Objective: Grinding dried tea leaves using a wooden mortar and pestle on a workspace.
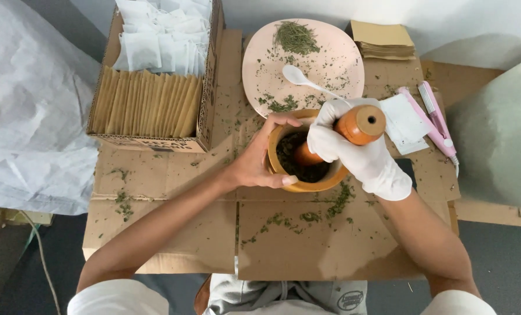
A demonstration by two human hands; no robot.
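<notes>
the person is sitting at a flat sheet of brown cardboard (307, 245) and working with one wooden bowl (307, 185) near its middle. the bare left hand (259, 160) is curling around the left side of the bowl, with the thumb lying on the near rim and the fingers pressing on the far rim. the right hand (359, 149) is wearing a white glove and is wrapping tight around one orange wooden pounder (354, 129). the pounder is leaning to the right, and its low end is sitting down in the dark green herbs (298, 169) inside the bowl.

just behind the bowl, one pink plate (336, 64) is almost touching its rim. one white spoon (307, 80) is lying on the plate, and two small piles of dry herbs are lying there too. to the left, one open cardboard box (205, 111) is holding a row of brown paper packets and a heap of white bags. one stack of brown packets (383, 41) is sitting at the far right. one pink tool (432, 119) is lying near the right edge, on white paper.

the most open room is in front of the bowl and at the near left, where only green crumbs are lying. big white bags are crowding both sides.
</notes>
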